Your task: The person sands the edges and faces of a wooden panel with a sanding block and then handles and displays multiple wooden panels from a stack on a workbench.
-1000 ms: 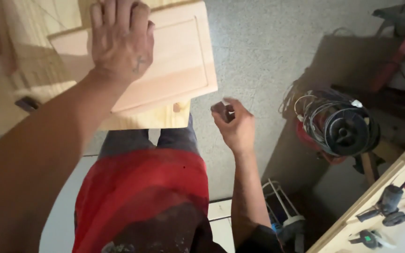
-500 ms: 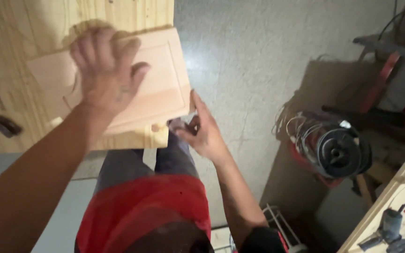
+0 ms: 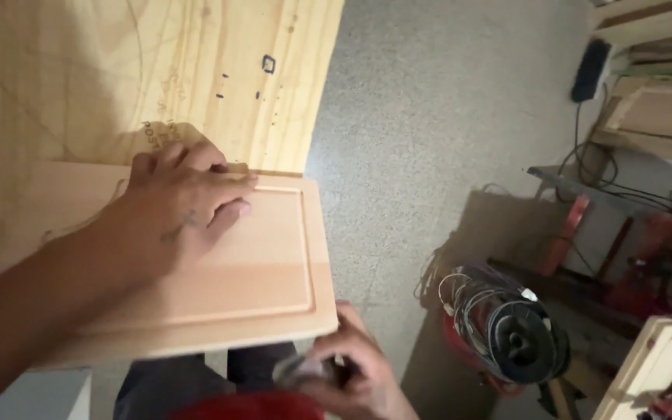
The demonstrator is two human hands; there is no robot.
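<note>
The pale wooden panel door (image 3: 227, 272) lay flat on the plywood desk (image 3: 196, 70), overhanging its edge. The left hand (image 3: 184, 210) pressed down open-palmed; the right hand (image 3: 351, 373) gripped a small blurred object at the panel's near edge. No finished work showed.

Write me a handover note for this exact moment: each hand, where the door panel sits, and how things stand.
Left hand: flat on the wooden cabinet door panel, pressing it onto the plywood benchtop.
Right hand: below the panel's near edge, closed on a small dark object, too blurred to identify.
Panel: near corner overhangs the bench edge.
Done or left: no visible mark on the panel face tells.
Nearby: cable reel on the floor.
</note>
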